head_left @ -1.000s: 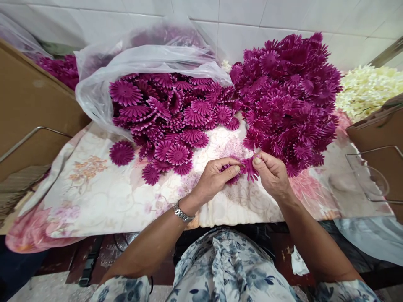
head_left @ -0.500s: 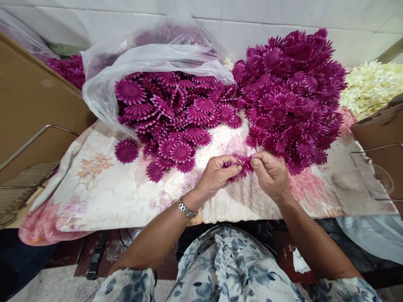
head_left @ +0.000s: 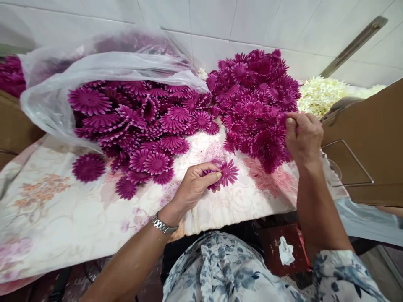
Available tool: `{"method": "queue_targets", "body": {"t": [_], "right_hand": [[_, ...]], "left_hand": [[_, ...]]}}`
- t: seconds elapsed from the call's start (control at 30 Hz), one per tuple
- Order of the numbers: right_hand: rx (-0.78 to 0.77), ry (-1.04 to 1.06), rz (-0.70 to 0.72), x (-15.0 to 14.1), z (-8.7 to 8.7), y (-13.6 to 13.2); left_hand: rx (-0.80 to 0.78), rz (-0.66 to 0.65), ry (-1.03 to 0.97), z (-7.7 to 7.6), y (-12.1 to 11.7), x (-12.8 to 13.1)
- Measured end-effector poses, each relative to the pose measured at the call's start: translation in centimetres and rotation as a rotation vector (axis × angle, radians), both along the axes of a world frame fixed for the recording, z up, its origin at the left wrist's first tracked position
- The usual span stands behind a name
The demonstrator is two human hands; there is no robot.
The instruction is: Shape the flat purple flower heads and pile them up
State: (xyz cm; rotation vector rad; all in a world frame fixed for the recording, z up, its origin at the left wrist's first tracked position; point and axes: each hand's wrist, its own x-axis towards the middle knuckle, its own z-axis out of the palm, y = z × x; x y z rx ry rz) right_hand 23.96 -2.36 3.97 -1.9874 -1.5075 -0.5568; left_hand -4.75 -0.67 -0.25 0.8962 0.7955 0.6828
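Observation:
My left hand is closed in a pinch at the middle of the cloth, holding purple artificial flower pieces. One flat flower layer sticks out to the right of the thumb, and more petals are partly hidden by the fingers. At the right side of a heaped pile of purple flowers is my right hand, thumb and forefinger pinched together. Its fingertips meet the petals at the pile's edge; what they grip there cannot be made out. On the left, loose purple flower layers spill from a clear plastic bag.
A floral cloth covers the table. One purple flower layer lies apart on the left. Cardboard boxes stand at both sides, the right one with a wire handle. Pale yellow flowers lie at the back right, against the tiled wall.
My right hand has left my left hand and moved right and up to the pile's edge. My left hand keeps its pinch on the flower pieces. The view has turned right.

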Motion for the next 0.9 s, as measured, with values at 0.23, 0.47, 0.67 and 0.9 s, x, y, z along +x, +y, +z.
{"method": "queue_targets", "body": {"t": [0.23, 0.47, 0.67, 0.9], "right_hand": [[0.06, 0.162, 0.32, -5.8, -0.6, -1.2], [-0.328, 0.875, 0.673, -12.4, -2.3, -2.3], [-0.026, 0.412, 0.321, -5.0, 0.5, -0.6], [-0.139, -0.098, -0.053, 1.6, 0.0, 0.6]], "left_hand": [[-0.007, 0.061, 0.003, -0.1, -0.2, 0.1], [0.053, 0.015, 0.034, -0.6, -0.1, -0.1], [-0.041, 0.039, 0.007, 0.2, 0.1, -0.1], [-0.052, 0.042, 0.048, 0.4, 0.2, 0.0]]}}
